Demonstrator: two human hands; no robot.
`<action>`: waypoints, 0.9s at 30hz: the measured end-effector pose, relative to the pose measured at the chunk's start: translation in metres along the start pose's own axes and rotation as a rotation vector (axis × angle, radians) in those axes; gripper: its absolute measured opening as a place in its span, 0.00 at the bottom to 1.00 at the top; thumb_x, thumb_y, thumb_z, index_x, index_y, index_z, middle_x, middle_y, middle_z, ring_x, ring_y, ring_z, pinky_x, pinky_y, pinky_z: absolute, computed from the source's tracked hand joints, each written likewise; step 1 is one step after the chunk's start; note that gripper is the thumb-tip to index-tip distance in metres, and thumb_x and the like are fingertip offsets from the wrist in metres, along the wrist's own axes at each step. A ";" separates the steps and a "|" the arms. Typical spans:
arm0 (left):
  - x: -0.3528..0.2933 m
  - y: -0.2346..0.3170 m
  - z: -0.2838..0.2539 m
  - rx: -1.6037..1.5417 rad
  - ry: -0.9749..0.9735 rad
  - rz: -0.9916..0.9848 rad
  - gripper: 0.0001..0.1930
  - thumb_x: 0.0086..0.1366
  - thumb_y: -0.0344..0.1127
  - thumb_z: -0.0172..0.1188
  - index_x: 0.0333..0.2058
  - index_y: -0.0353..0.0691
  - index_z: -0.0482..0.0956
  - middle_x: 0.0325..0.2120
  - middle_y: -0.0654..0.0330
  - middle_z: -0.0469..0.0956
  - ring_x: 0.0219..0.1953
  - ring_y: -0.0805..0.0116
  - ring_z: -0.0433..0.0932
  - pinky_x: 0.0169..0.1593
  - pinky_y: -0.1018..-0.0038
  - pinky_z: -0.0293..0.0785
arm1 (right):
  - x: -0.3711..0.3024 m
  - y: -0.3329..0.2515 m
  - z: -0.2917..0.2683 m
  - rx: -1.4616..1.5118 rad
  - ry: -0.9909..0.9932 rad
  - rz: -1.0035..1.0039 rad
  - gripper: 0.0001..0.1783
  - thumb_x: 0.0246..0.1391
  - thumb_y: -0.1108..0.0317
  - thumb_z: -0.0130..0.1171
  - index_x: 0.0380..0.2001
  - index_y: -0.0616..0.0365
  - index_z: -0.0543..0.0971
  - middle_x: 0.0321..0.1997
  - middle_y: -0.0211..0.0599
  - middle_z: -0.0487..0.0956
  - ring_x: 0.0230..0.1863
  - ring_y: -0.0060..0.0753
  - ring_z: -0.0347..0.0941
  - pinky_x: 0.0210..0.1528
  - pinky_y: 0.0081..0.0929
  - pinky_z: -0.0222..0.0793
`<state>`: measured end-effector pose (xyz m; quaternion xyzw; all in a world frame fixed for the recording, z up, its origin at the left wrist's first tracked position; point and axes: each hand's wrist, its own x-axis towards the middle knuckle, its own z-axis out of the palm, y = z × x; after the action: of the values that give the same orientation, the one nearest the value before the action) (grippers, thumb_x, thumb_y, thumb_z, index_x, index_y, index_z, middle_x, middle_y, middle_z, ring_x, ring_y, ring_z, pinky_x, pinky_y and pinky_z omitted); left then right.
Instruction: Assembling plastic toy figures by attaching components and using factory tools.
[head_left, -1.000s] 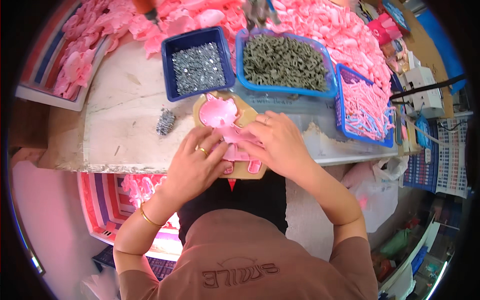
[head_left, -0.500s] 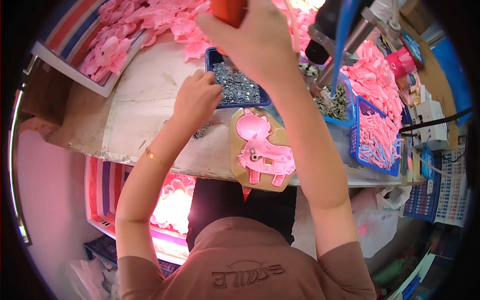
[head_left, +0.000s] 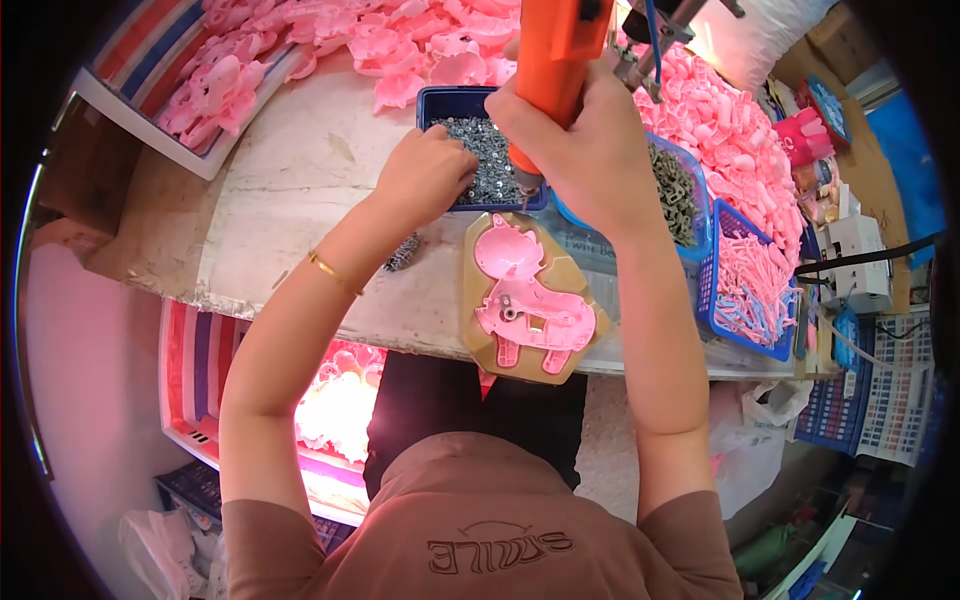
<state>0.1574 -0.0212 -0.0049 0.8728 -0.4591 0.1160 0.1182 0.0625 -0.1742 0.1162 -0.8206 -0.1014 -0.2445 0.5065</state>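
My right hand point(head_left: 600, 150) is wrapped round an orange power screwdriver point(head_left: 552, 80). The tool points down, its tip by the near right corner of a dark blue tray point(head_left: 465, 104) of small silvery screws point(head_left: 485, 150). Over the left side of that tray, my left hand point(head_left: 425, 175) has its fingers curled together at the screws; whatever they pinch is hidden. Nearer me, a tan holder point(head_left: 478, 350) carries a pink animal-shaped plastic shell half point(head_left: 555, 318), hollow side up, with a small metal ring-like part in it.
Pink plastic parts point(head_left: 440, 45) heap along the back and right. At right stand a light blue tub point(head_left: 705, 225) of greyish metal pieces and a blue basket point(head_left: 755, 345) of pink and blue sticks. Small metal pieces point(head_left: 402, 252) lie below my left wrist. A metal arm point(head_left: 680, 30) hangs overhead.
My right hand has moved right and toward me, bringing the screwdriver down beside the tray's near edge. My left hand has shifted right, over the screws. The overhead metal arm appears farther back.
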 end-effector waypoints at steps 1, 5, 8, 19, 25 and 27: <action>-0.001 0.004 -0.002 -0.075 0.079 0.044 0.05 0.53 0.36 0.67 0.29 0.47 0.85 0.27 0.65 0.82 0.39 0.62 0.75 0.44 0.65 0.71 | -0.002 0.002 -0.001 -0.005 0.007 0.004 0.16 0.52 0.66 0.67 0.40 0.64 0.76 0.29 0.31 0.79 0.30 0.20 0.75 0.35 0.23 0.72; -0.014 0.038 -0.021 -0.405 0.133 0.091 0.06 0.53 0.35 0.67 0.32 0.46 0.85 0.28 0.67 0.82 0.38 0.63 0.75 0.44 0.66 0.72 | -0.013 0.003 -0.004 0.366 0.004 0.033 0.14 0.52 0.72 0.62 0.41 0.67 0.75 0.26 0.31 0.77 0.26 0.20 0.74 0.31 0.20 0.69; -0.024 0.064 -0.022 -0.486 0.190 0.158 0.06 0.53 0.36 0.68 0.30 0.46 0.84 0.28 0.68 0.81 0.36 0.64 0.74 0.42 0.66 0.71 | -0.027 -0.002 -0.007 0.416 -0.021 0.071 0.14 0.52 0.74 0.60 0.42 0.69 0.75 0.25 0.31 0.77 0.23 0.18 0.73 0.28 0.18 0.67; -0.038 0.099 -0.028 -0.792 0.098 0.073 0.06 0.54 0.34 0.69 0.30 0.43 0.83 0.28 0.62 0.79 0.37 0.59 0.74 0.42 0.63 0.71 | -0.051 -0.009 -0.014 0.529 0.013 0.086 0.16 0.51 0.74 0.59 0.43 0.70 0.74 0.23 0.30 0.76 0.19 0.17 0.70 0.22 0.16 0.64; -0.050 0.107 -0.029 -0.775 0.044 0.083 0.12 0.53 0.36 0.70 0.36 0.43 0.83 0.35 0.59 0.79 0.41 0.55 0.75 0.45 0.62 0.72 | -0.066 -0.006 -0.019 0.614 -0.033 0.171 0.18 0.48 0.74 0.63 0.43 0.67 0.75 0.28 0.30 0.77 0.25 0.17 0.72 0.28 0.18 0.67; -0.053 0.113 -0.034 -0.695 0.072 0.124 0.14 0.52 0.37 0.71 0.37 0.43 0.82 0.36 0.60 0.79 0.42 0.56 0.75 0.47 0.62 0.72 | -0.079 -0.005 -0.023 0.640 -0.008 0.206 0.17 0.47 0.72 0.68 0.41 0.65 0.78 0.34 0.30 0.79 0.32 0.16 0.74 0.35 0.19 0.71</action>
<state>0.0307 -0.0315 0.0222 0.7462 -0.5189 -0.0093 0.4170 -0.0139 -0.1859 0.0887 -0.6268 -0.0917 -0.1446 0.7601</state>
